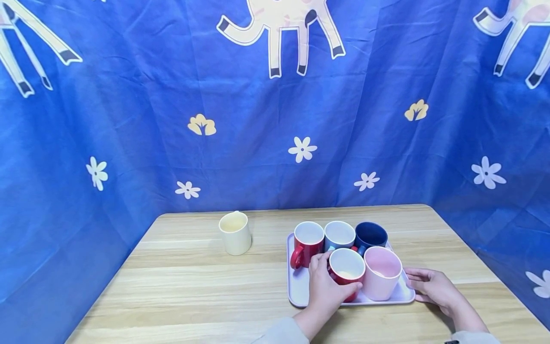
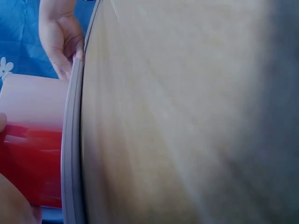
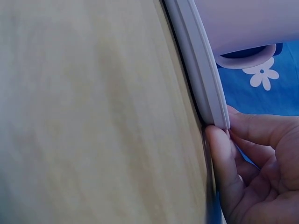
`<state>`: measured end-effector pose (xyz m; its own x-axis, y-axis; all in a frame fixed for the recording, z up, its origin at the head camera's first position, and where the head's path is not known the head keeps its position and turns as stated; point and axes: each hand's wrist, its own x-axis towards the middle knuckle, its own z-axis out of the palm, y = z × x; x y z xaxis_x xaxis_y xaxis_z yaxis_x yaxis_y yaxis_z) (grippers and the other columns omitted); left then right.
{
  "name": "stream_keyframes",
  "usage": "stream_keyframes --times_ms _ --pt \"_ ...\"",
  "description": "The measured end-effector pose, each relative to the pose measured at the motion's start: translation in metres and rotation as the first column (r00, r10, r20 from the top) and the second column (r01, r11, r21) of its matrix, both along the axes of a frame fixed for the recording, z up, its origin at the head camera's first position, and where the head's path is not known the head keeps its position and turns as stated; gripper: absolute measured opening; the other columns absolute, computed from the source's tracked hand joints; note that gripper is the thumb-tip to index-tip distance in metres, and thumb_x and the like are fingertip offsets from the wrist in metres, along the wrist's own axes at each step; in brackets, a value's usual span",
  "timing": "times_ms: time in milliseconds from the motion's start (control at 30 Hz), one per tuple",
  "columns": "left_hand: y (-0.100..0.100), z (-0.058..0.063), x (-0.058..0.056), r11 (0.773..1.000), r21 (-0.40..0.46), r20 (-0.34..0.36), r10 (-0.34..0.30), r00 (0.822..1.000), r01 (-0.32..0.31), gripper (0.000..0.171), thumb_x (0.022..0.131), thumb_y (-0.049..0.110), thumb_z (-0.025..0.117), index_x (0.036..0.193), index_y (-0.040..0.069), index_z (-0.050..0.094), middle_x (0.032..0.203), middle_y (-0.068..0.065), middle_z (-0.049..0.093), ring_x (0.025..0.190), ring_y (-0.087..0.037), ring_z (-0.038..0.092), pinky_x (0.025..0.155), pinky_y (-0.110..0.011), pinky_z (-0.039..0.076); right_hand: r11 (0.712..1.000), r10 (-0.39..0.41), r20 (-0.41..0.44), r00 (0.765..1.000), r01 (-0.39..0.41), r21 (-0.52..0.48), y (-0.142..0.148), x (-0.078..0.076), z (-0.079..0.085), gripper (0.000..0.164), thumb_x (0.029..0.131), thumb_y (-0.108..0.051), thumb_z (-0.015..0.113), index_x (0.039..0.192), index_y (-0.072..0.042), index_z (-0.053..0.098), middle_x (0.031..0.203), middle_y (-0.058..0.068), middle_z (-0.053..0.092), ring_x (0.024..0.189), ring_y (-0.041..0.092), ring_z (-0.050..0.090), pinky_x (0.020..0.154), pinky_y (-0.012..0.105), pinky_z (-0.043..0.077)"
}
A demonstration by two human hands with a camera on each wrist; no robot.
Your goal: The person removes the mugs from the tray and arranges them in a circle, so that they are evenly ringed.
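Note:
A lilac tray (image 1: 300, 292) bears several mugs. At its front, my left hand (image 1: 325, 285) grips a red mug (image 1: 353, 295) with a white inside, thumb across the near side and fingers on the left. Touching or very close on its right stands a pink mug (image 1: 380, 282), whose handle shows in the right wrist view. My right hand (image 1: 436, 289) pinches the tray's right edge; in the right wrist view its fingers (image 3: 223, 156) lie against the rim. Behind are another red mug (image 1: 310, 251), a light blue mug (image 1: 337, 241) and a dark blue mug (image 1: 374, 244).
A cream mug (image 1: 237, 238) stands apart on the wooden table (image 1: 185, 286), left of the tray near the back. Blue cloth (image 1: 258, 177) with flowers and animal figures hangs behind the table and on both sides.

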<state>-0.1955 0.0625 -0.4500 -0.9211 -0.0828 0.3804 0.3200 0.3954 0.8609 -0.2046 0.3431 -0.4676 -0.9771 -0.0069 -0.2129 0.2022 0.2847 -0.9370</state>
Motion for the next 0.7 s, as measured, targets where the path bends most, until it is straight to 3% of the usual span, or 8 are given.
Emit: stream_keyframes --times_ms 367,567,700 --pt "-0.002 0.001 -0.001 1.000 0.024 -0.024 0.003 1.000 -0.002 0.083 0.052 0.031 0.093 0.122 0.006 0.058 0.109 0.005 0.046 0.107 -0.019 0.047 0.092 -0.039 0.046 1.000 -0.014 0.000 1.000 0.014 0.011 0.000 -0.001 0.001 0.052 0.089 -0.006 0.064 0.130 0.018 0.043 0.114 0.019 0.062 0.087 0.014 0.063 0.072 0.033 0.055" --pt "-0.005 0.009 -0.001 1.000 0.002 -0.104 -0.001 0.995 0.001 0.080 0.051 0.030 0.093 0.120 0.008 0.058 0.109 0.005 0.047 0.105 -0.017 0.048 0.089 -0.038 0.046 1.000 -0.014 -0.002 1.000 0.014 0.007 0.000 -0.001 0.000 0.052 0.088 -0.005 0.064 0.130 0.018 0.043 0.113 0.018 0.063 0.086 0.013 0.062 0.071 0.033 0.056" --pt "-0.007 0.016 -0.002 1.000 -0.001 -0.122 -0.002 0.993 0.002 0.079 0.052 0.030 0.093 0.120 0.010 0.058 0.108 0.005 0.047 0.105 -0.017 0.048 0.089 -0.038 0.047 1.000 -0.007 -0.002 1.000 0.007 -0.002 0.000 0.000 0.000 0.052 0.088 -0.005 0.064 0.130 0.018 0.042 0.113 0.018 0.063 0.086 0.013 0.063 0.072 0.033 0.056"
